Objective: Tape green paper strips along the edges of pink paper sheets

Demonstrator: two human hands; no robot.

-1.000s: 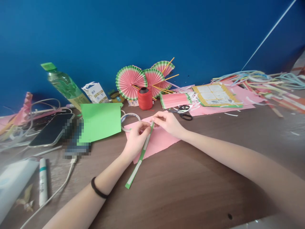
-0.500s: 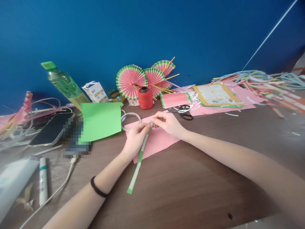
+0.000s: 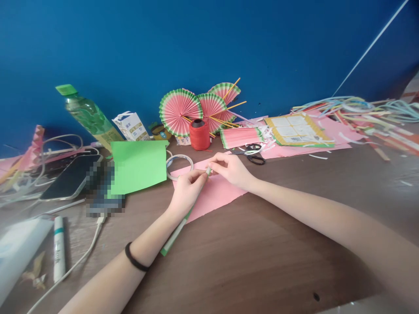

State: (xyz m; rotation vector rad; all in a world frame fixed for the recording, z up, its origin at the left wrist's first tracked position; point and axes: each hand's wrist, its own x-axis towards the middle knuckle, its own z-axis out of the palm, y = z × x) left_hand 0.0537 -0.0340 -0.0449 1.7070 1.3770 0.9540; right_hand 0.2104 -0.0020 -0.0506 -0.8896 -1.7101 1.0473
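My left hand (image 3: 189, 188) pinches a narrow green paper strip (image 3: 177, 232) near its far end. The strip carries white tape-like pieces and slants down toward me, partly hidden behind that hand and wrist. My right hand (image 3: 231, 169) pinches the strip's far tip, its fingertips close to the left thumb. Below both hands lies a pink paper sheet (image 3: 214, 198) on the table. Left of the hands is a roll of tape (image 3: 169, 171), and beyond them stands a red thread spool (image 3: 200, 137).
Watermelon-patterned paper fans (image 3: 179, 112) lean on the blue wall. Black scissors (image 3: 255, 160) lie behind my right hand. On the left are a green sheet (image 3: 139, 168), a bottle (image 3: 90, 114), a phone (image 3: 72, 176) and a marker (image 3: 59, 248). Paper strips (image 3: 360, 111) pile up at far right.
The strip's near end has swung left and turned more edge-on, so less of its white pieces shows. Both hands keep nearly the same place and grip.
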